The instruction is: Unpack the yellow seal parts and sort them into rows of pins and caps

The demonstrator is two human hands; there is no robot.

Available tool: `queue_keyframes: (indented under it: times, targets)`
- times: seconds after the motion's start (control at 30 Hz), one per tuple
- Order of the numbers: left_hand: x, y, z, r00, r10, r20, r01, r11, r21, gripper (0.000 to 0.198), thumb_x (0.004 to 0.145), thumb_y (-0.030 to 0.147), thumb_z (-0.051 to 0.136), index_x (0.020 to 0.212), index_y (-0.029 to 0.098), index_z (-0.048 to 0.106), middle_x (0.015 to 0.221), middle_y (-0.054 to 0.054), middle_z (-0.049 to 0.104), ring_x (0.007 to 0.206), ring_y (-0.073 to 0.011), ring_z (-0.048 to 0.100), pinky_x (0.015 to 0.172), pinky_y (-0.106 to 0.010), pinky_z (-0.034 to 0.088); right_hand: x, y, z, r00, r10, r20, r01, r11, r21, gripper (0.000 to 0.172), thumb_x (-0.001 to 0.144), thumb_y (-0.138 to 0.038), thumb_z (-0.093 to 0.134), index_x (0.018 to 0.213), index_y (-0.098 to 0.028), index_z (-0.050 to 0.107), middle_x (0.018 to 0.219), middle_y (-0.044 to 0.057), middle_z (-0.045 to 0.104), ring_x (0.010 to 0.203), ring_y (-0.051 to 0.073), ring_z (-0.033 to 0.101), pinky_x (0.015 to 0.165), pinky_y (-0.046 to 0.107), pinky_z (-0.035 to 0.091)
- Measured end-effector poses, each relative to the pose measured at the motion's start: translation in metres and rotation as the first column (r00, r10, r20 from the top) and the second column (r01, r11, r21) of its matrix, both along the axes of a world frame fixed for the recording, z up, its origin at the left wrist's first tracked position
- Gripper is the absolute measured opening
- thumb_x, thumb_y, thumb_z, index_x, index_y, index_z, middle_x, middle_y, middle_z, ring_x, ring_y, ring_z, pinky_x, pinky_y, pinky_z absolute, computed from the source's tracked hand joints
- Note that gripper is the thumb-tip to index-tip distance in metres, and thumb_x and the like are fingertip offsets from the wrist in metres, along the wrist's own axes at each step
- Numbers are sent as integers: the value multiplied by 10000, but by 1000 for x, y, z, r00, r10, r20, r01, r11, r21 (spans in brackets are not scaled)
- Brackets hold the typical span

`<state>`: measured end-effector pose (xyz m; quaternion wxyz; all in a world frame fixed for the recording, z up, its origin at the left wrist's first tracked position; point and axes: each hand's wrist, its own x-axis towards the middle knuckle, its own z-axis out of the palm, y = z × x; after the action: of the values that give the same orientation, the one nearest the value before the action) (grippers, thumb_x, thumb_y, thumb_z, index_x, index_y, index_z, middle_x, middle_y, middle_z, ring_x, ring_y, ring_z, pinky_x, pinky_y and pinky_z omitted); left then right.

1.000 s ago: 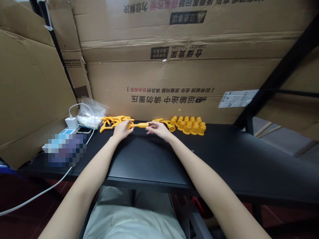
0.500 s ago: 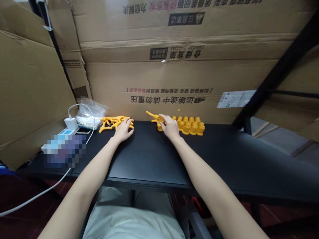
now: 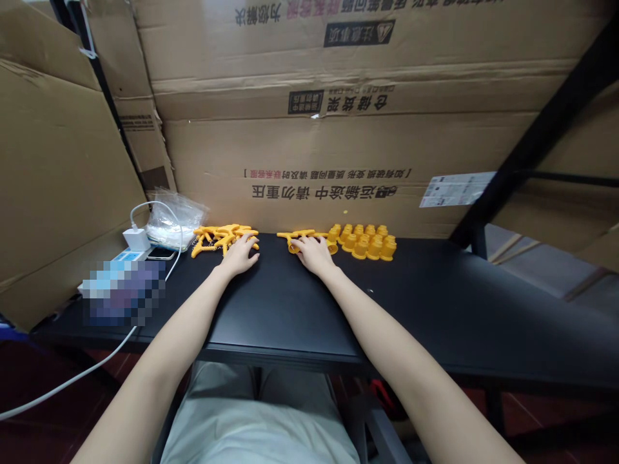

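Observation:
My left hand (image 3: 240,256) rests at the right end of a pile of yellow branched plastic pieces (image 3: 213,237) with short bead chains among them. Its fingers are apart and touch the pieces, gripping none that I can see. Farther right, my right hand (image 3: 315,256) lies over a few yellow slingshot-like pieces (image 3: 304,232), fingers spread and touching them; the palm side is hidden. Right beside that hand, several yellow cup-shaped pieces (image 3: 374,245) stand upright in close rows.
Cardboard (image 3: 338,148) walls the back of the black table (image 3: 290,303). At left are a power strip with a white charger (image 3: 137,239), a white cable (image 3: 109,357), a phone (image 3: 161,253) and a clear plastic bag (image 3: 175,216). A black metal post (image 3: 532,142) slants up at right.
My right hand has moved left and lowered the yellow piece it held at an angle; that piece now lies flat behind its fingers. My left hand has stayed in place.

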<state>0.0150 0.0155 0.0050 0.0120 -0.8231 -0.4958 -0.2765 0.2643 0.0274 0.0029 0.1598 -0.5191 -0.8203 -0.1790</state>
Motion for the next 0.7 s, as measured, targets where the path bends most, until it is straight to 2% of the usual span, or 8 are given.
queue_keyframes:
  times: [0.13,0.27,0.5,0.7]
  targets:
    - [0,0,1,999,-27,-23,26,999,-30,346,806,234,572,1145,165,575,1326,-128,512,1216,-253,508,1032,-415,429,-2,0,-3,999,46,-19,-46,999,-5,326,928,-247,442,1207,-209,607,1156,118,658,1085,265,536,974,467,257]
    - [0,0,1,999,-33,-43,32,999,-27,314,812,239,566,1114,158,594,1284,-124,541,1187,-248,528,1025,-401,435,-2,0,-5,999,33,-30,-32,999,34,294,925,-298,463,1144,-190,627,1118,122,669,1060,266,545,1000,481,234]
    - [-1,2,-1,998,-52,-42,51,999,-15,278,809,242,567,1076,177,613,1250,-103,558,1162,-232,541,1017,-386,442,-7,0,-4,1000,-20,-5,21,998,51,247,914,-267,463,1050,-151,633,1060,141,672,1034,267,544,994,458,235]
    - [-1,2,0,998,-57,-41,56,998,-31,280,808,236,562,1074,164,611,1246,-113,560,1155,-234,543,1008,-390,446,-9,-2,-3,997,-79,6,78,996,35,278,898,-246,444,1077,-126,619,1081,161,655,1042,284,531,971,462,260]
